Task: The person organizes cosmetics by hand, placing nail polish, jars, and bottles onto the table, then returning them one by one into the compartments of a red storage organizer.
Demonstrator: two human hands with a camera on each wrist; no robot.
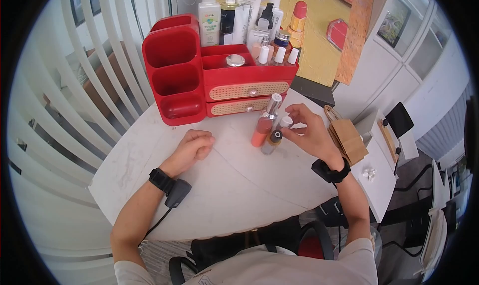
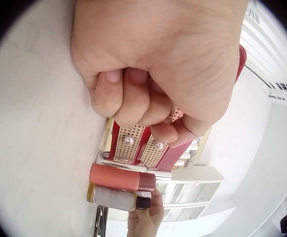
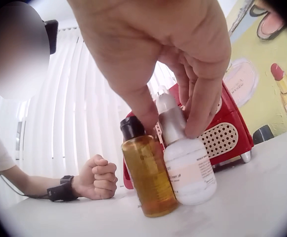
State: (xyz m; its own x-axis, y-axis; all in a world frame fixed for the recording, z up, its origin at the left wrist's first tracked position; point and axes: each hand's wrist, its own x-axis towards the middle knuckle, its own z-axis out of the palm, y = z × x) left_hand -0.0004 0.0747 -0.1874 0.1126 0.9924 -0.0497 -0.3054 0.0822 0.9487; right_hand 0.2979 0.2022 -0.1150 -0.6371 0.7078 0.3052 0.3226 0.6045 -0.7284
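My right hand pinches the neck of a white bottle with a silver collar, thumb on one side and fingers on the other. The bottle stands on the table, slightly tilted in the right wrist view. Touching it is an amber bottle with a black cap. Beside them stand a coral bottle and a silver-capped one, partly hidden. My left hand rests on the table to the left, fingers curled into the palm around nothing visible.
A red organizer with compartments and two drawers stands behind the hands, holding bottles, tubes and white-capped vials. The white table's edge curves in front of the body. A brown paper bag stands right of my right hand.
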